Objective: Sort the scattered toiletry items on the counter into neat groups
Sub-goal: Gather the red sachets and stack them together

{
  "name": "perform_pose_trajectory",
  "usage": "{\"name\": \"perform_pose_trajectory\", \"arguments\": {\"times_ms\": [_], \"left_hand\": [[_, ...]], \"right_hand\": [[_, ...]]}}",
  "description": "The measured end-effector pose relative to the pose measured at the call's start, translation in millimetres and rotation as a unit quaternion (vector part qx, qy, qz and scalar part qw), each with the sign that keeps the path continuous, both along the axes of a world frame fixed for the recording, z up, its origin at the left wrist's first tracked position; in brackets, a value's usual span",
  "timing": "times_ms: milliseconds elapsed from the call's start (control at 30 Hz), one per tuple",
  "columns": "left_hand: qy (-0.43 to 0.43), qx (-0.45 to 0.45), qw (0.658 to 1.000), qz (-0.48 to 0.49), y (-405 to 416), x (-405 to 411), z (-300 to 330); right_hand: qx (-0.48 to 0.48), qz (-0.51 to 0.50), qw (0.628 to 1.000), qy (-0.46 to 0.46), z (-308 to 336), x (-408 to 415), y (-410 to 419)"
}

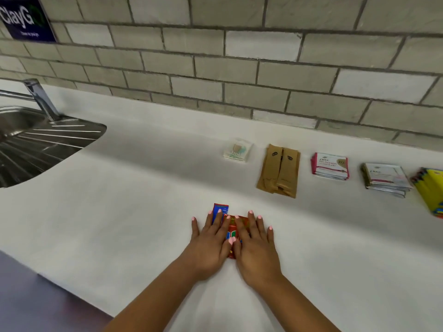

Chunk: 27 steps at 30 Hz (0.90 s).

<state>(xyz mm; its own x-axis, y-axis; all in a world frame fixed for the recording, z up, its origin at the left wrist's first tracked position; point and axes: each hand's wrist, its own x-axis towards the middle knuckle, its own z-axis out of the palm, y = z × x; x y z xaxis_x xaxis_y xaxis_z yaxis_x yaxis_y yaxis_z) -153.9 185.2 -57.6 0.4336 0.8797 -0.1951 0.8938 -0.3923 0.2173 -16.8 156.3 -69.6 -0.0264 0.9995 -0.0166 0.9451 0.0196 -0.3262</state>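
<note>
A white tabletop (134, 178) runs along a wall (239, 58) of pale grey tiles laid like bricks with darker grout. At the left a steel sink (36, 144) with a ribbed drainer is set into it, and a chrome tap (40, 99) stands at its back edge. A dark blue sign (24, 19) with white lettering hangs on the wall at upper left.

My left hand (211, 245) and right hand (255, 248) lie flat, fingers (217, 221) straight, pressing red sachets (232, 230) onto the white bench (124, 212). Further back lie a swab packet (237, 150), brown sleeves (279, 170), pink sachets (330, 166), white sachets (384, 179) and yellow packs (430, 190). A sink (36, 144) sits left.
</note>
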Motion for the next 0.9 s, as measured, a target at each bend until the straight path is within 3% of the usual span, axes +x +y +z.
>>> {"name": "perform_pose_trajectory", "arguments": {"times_ms": [167, 433, 900], "left_hand": [[0.026, 0.026, 0.999, -0.021, 11.7, -6.1, -6.2], [0.042, 0.015, 0.999, 0.000, 56.6, -37.5, -1.8], [0.020, 0.049, 0.999, -0.008, 199.3, -87.2, -8.5]], "right_hand": [[-0.006, -0.046, 0.998, -0.036, -3.8, -15.5, 15.4], [-0.007, -0.036, 0.996, -0.081, -1.5, -51.1, 60.7], [-0.024, -0.036, 0.998, -0.053, -2.4, -103.7, 199.3]]}}
